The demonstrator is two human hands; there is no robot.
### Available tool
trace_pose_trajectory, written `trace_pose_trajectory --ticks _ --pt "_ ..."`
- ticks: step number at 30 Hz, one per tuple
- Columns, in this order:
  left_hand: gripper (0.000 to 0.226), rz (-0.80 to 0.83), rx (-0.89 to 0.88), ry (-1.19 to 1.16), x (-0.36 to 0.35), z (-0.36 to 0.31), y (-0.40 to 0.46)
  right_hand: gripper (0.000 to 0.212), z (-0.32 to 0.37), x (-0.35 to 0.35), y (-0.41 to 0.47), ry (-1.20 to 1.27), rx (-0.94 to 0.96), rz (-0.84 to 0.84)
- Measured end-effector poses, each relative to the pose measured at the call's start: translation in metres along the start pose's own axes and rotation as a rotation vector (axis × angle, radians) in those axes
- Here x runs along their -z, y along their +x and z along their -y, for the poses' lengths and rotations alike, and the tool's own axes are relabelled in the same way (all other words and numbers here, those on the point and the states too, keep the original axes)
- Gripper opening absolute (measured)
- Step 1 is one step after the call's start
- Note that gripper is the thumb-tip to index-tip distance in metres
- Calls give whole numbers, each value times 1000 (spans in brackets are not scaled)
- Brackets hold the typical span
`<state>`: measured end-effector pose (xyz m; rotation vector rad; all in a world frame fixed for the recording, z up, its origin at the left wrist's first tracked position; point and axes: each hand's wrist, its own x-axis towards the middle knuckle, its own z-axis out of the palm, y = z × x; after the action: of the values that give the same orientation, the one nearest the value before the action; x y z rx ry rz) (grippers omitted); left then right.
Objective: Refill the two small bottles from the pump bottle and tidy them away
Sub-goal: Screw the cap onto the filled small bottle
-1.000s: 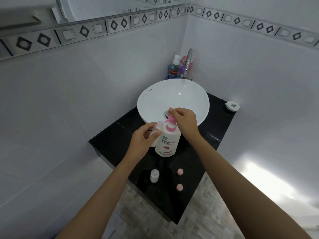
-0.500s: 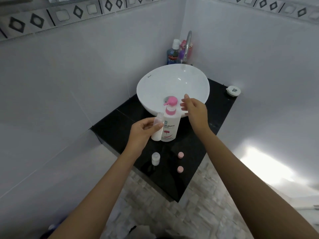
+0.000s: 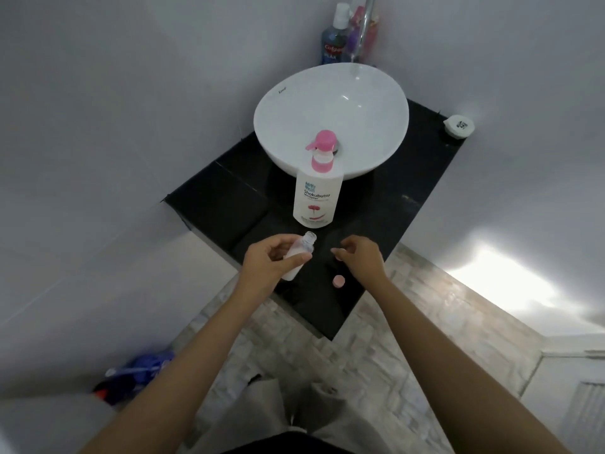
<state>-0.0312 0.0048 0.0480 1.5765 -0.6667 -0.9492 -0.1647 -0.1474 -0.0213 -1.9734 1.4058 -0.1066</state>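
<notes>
The white pump bottle (image 3: 316, 198) with a pink pump head stands on the black counter (image 3: 399, 204), in front of the white basin (image 3: 330, 113). My left hand (image 3: 270, 268) holds a small clear bottle (image 3: 303, 249), open at the top and tilted, above the counter's front. My right hand (image 3: 361, 258) is just to its right, fingertips pinched on a small pink cap (image 3: 338, 253). A second pink cap (image 3: 338, 281) lies on the counter below it. The other small bottle is hidden behind my left hand.
A blue mouthwash bottle (image 3: 334, 44) and a chrome tap (image 3: 365, 27) stand behind the basin in the corner. A small white round lid (image 3: 459, 125) sits at the counter's far right. White tiled walls close in on both sides; the stone floor lies below.
My left hand has brought the small bottle down from the pump spout to the counter's front. My right hand left the pump head and dropped to the pink caps. The view tilted downward.
</notes>
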Motion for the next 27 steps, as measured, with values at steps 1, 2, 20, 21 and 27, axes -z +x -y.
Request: trace_pose_trajectory --ticks 1,2,20,21,27 --pt "27 -3 1 10 0 2 -1 41 1 -3 1 -33 0 -10" --pt "27 -7 4 15 0 4 -1 41 1 -6 2 -60 -4 -25" --pt "26 95 -59 206 3 9 9 23 38 48 -42 703 78 195" --pt "27 106 -67 233 2 9 9 23 41 52 -46 686 102 203" --pt "32 174 -96 280 -6 6 6 24 40 63 -64 557 189 199"
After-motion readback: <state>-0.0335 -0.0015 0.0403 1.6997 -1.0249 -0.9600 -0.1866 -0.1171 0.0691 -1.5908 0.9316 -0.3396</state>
